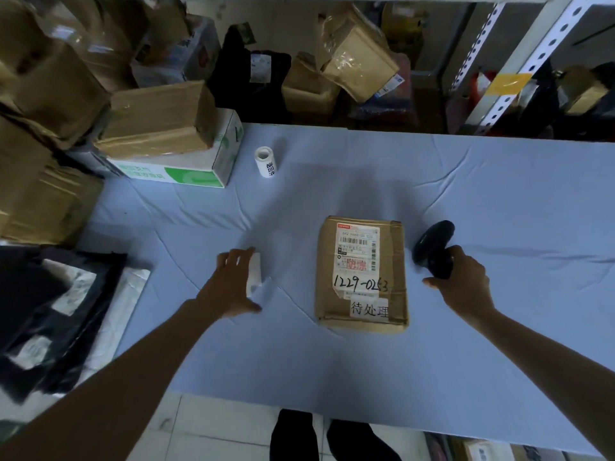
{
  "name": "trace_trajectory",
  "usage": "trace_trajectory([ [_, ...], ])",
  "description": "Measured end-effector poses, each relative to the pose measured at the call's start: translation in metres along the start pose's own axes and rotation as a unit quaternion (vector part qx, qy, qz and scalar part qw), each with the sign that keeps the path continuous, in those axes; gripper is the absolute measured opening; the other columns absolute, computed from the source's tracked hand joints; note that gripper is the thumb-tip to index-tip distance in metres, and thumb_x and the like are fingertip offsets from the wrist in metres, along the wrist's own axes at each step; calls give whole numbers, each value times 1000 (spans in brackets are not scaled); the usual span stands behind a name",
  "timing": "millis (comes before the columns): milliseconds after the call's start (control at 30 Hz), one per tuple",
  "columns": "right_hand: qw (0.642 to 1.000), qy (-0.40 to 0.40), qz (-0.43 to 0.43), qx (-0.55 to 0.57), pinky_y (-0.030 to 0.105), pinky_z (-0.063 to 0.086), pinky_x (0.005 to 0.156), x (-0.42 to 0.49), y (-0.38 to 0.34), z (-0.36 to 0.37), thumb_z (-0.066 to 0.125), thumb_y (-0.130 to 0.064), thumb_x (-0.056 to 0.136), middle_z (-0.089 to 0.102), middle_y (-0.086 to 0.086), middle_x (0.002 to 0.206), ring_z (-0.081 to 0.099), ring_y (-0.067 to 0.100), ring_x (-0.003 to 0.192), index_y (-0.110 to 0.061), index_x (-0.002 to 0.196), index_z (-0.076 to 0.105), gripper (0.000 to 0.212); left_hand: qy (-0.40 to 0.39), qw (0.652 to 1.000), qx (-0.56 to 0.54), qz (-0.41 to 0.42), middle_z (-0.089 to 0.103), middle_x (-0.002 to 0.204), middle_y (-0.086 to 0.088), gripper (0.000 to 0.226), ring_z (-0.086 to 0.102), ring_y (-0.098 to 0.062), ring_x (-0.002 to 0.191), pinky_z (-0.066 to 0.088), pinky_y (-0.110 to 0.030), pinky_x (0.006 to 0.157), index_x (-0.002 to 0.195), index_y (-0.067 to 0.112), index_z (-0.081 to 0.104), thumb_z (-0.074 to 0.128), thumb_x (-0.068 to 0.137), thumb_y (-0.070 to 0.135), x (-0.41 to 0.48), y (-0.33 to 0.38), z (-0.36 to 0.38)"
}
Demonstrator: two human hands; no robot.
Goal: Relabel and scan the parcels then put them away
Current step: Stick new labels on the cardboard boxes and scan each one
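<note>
A flat brown cardboard parcel point(362, 274) lies in the middle of the blue-covered table point(332, 361). It carries a white shipping label, handwritten numbers and a white sticker with printed characters near its front edge. My right hand point(462, 281) grips a black handheld scanner point(432, 247) just right of the parcel, touching none of it. My left hand point(233, 284) rests with spread fingers on a small white object point(254, 277) lying on the table left of the parcel. A white label roll point(266, 161) stands farther back.
Brown cartons point(159, 118) are stacked on a white and green box point(186, 161) at the back left. Dark and white poly mailers point(60, 314) lie at the left edge. More parcels point(356, 58) fill the shelving behind, with a metal upright point(519, 64) at the right.
</note>
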State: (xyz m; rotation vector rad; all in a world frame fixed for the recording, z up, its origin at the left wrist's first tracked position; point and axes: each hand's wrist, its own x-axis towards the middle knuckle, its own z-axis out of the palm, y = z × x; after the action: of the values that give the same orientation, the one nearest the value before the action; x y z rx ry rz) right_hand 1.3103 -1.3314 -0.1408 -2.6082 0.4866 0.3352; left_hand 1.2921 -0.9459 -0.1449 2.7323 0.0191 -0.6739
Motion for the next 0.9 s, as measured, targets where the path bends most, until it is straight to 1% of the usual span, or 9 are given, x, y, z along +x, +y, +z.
trace_trajectory([
  [100, 1000, -14, 7, -17, 36, 41, 73, 0, 0, 1, 79, -17, 74, 57, 20, 107, 54, 39, 102, -6, 117, 46, 55, 47, 997, -56, 8, 43, 131, -12, 86, 43, -30, 120, 40, -37, 97, 138, 9, 40, 85, 66, 19, -1, -10, -1],
  [233, 998, -20, 33, -48, 43, 38, 88, -7, -18, -8, 73, -10, 75, 42, 27, 119, 41, 44, 114, 4, 121, 36, 60, 98, 973, -200, -54, 59, 108, -6, 77, 57, -24, 96, 42, -28, 79, 120, 10, 51, 92, 56, 24, 1, 5, -18],
  [333, 996, 42, -77, 4, 35, 32, 85, -22, -54, -29, 66, -12, 76, 44, 15, 118, 39, 35, 113, -5, 121, 40, 53, 31, 916, -389, -95, 62, 98, -4, 85, 59, -19, 90, 42, -25, 73, 98, 14, 56, 91, 29, 46, -4, 39, -46],
  [400, 983, 18, -176, 49, 30, 32, 87, -40, -88, -49, 67, -15, 78, 44, 7, 118, 42, 26, 114, -12, 128, 42, 56, -21, 862, -500, -83, 63, 97, -10, 87, 61, -22, 88, 44, -28, 79, 91, 11, 57, 86, 18, 49, -9, 60, -66],
  [500, 943, -62, -326, 34, 32, 37, 93, -70, -135, -68, 71, -19, 80, 48, -1, 117, 47, 19, 112, -20, 125, 49, 50, -74, 875, -477, -28, 66, 98, -13, 50, 64, -19, 83, 47, -31, 83, 91, 9, 63, 86, 54, 33, -20, 91, -93],
  [600, 921, -64, -383, 12, 32, 41, 96, -85, -162, -70, 72, -27, 79, 47, -7, 123, 45, 12, 113, -28, 127, 49, 54, -108, 917, -384, 9, 72, 95, -11, 28, 66, -17, 85, 49, -23, 74, 94, 13, 69, 76, 77, 34, -24, 113, -116],
  [700, 923, -55, -380, 29, 25, 38, 84, -89, -175, -77, 70, -27, 81, 52, -6, 112, 46, 10, 101, -24, 117, 57, 39, -158, 937, -307, 53, 72, 100, -6, 31, 66, -21, 95, 47, -27, 82, 94, 20, 69, 77, 73, 41, -31, 128, -139],
  [800, 936, -43, -346, 51, 28, 37, 75, -87, -173, -80, 66, -29, 86, 59, -4, 94, 51, 12, 85, -20, 102, 63, 19, -180, 918, -346, 76, 72, 91, -3, 41, 64, -17, 87, 44, -28, 84, 87, 23, 68, 75, 58, 52, -39, 135, -156],
  [900, 955, -53, -246, 155, 29, 41, 64, -84, -172, -86, 70, -23, 83, 60, 7, 76, 54, 17, 67, -5, 86, 64, 19, -153, 886, -432, 66, 69, 109, -6, 38, 64, -20, 98, 46, -33, 94, 112, 13, 61, 69, 82, 36, -36, 136, -155],
])
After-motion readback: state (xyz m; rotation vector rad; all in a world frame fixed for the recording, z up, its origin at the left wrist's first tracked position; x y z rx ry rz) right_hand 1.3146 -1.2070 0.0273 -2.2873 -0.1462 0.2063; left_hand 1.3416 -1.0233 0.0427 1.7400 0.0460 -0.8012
